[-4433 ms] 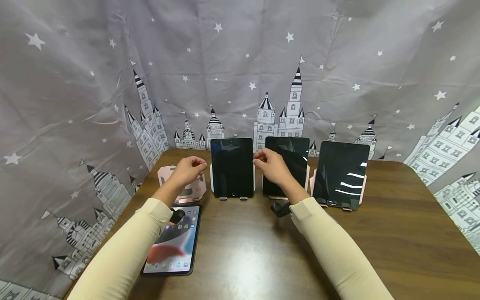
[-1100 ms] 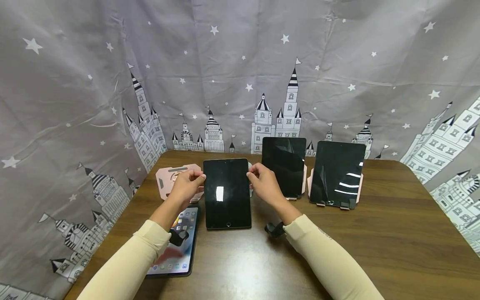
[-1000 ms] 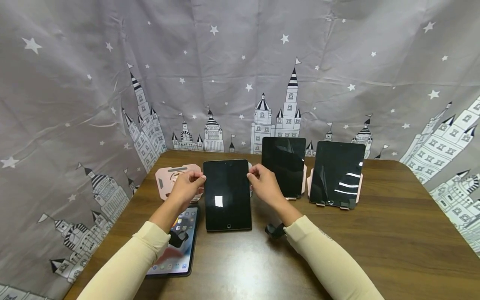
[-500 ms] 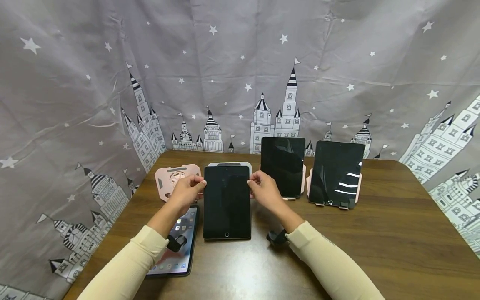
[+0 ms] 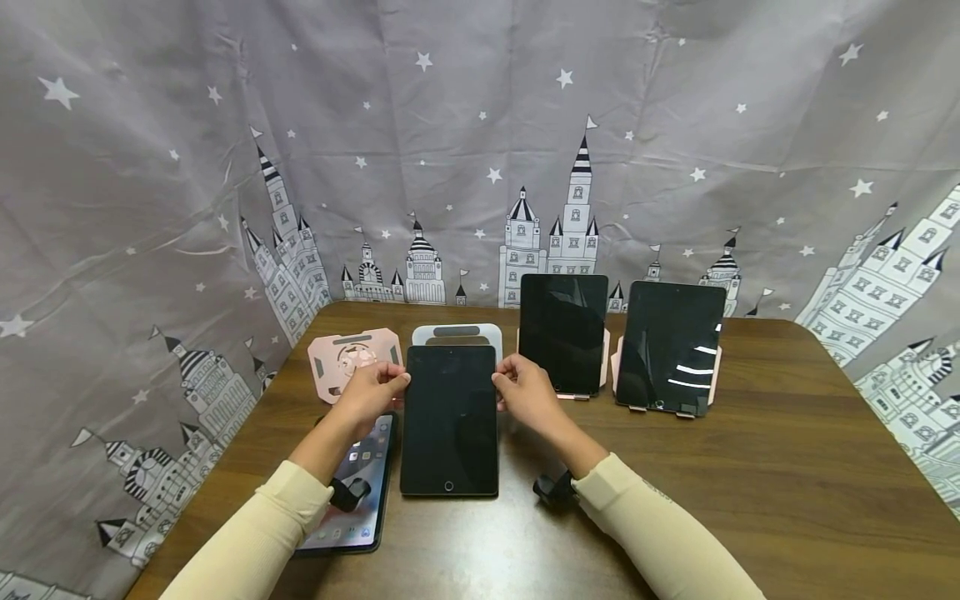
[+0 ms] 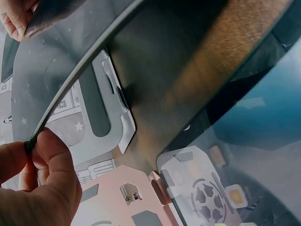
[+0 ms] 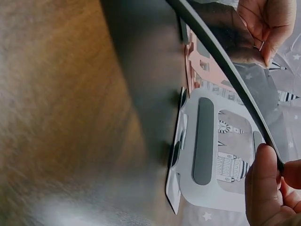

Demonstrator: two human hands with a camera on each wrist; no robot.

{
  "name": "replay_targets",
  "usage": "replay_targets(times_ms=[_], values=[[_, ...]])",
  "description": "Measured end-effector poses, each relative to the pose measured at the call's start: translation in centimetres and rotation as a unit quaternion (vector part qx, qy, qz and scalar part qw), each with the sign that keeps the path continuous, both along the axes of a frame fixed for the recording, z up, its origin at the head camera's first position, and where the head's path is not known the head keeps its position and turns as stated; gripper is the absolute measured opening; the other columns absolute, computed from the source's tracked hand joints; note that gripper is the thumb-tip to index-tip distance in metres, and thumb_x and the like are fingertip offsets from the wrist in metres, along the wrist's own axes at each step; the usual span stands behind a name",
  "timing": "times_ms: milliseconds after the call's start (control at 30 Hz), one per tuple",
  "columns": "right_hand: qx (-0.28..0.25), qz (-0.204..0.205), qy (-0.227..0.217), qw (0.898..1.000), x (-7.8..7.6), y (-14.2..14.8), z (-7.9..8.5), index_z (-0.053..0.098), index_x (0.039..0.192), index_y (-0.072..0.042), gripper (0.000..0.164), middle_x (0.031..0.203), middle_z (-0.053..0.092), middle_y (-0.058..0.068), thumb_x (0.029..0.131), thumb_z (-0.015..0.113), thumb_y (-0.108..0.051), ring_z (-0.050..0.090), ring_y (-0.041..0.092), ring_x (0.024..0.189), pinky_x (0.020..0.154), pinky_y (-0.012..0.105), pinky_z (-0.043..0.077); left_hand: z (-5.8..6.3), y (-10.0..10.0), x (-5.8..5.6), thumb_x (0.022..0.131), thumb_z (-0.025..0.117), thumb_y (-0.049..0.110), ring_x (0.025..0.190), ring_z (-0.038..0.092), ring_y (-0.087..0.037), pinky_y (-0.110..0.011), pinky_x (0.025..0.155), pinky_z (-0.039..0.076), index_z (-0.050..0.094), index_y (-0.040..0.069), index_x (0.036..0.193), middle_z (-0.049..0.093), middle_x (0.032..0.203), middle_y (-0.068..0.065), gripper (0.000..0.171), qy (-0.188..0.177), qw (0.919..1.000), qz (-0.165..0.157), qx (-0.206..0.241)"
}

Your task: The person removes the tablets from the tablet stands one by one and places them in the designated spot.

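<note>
A black tablet [image 5: 450, 421] with a dark screen and a round home button is held up in front of a white tablet stand [image 5: 491, 333]. My left hand [image 5: 367, 396] pinches its left edge near the top corner between thumb and fingers. On the opposite edge my right hand [image 5: 528, 396] pinches it the same way. Both wrist views show the tablet's edge between thumb and fingertips, and the white stand [image 7: 204, 141] with grey pads bears nothing. Behind my left hand stands a pink tablet stand [image 5: 352, 354], also bearing nothing.
A larger tablet [image 5: 352, 508] with a lit screen lies flat under my left forearm. Two dark tablets, the nearer one [image 5: 562, 333] and the far right one [image 5: 667, 346], lean on pink stands. A grey castle-print curtain [image 5: 465, 133] hangs behind the wooden table [image 5: 787, 467].
Both hands have taken the tablet off the white stand and brought it toward me and lower. The stand behind it has come into view. The other tablets have stayed put.
</note>
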State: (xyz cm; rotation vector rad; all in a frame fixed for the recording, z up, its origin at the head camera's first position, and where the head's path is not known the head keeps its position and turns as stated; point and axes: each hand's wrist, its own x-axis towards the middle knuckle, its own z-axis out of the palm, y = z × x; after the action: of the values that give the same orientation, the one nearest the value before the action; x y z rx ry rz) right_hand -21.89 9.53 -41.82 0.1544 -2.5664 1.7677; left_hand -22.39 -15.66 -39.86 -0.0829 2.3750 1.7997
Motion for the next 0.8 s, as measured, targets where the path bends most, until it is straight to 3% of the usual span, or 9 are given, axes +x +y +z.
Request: replay_targets(times_ms=[267, 667, 800], values=[[0.003, 0.005, -0.006, 1.0, 0.6, -0.1, -0.4, 0.06, 0.095, 0.0, 0.004, 0.072, 0.061, 0.009, 0.096, 0.06, -0.003, 0.064, 0.025, 0.057, 0.053, 0.03, 0.056, -0.5, -0.4, 0.4, 0.1, 0.056, 0.003, 0.074, 0.058, -0.019, -0.032, 0.071, 0.055, 0.058, -0.006, 0.099, 0.059, 0.087, -0.009, 0.009, -0.007, 0.9999, -0.011, -0.002], [-0.009, 0.022, -0.041, 0.999, 1.2, 0.0, -1.3, 0.058, 0.093, 0.0, 0.006, 0.071, 0.059, 0.01, 0.098, 0.058, -0.003, 0.063, 0.022, 0.057, 0.059, 0.042, 0.059, -1.3, -0.8, 0.8, 0.1, 0.054, 0.003, 0.072, 0.059, -0.018, -0.033, 0.071, 0.057, 0.058, -0.006, 0.096, 0.059, 0.084, -0.009, 0.01, -0.028, 0.9986, -0.038, -0.021], [-0.02, 0.03, -0.047, 0.998, 1.6, 0.1, -1.7, 0.057, 0.092, 0.001, 0.006, 0.07, 0.058, 0.011, 0.098, 0.057, -0.001, 0.061, 0.02, 0.054, 0.057, 0.041, 0.059, -1.5, -0.7, 1.0, 0.1, 0.054, 0.002, 0.073, 0.058, -0.019, -0.033, 0.07, 0.057, 0.058, -0.006, 0.099, 0.058, 0.086, -0.01, 0.01, -0.039, 0.9981, -0.041, -0.026]])
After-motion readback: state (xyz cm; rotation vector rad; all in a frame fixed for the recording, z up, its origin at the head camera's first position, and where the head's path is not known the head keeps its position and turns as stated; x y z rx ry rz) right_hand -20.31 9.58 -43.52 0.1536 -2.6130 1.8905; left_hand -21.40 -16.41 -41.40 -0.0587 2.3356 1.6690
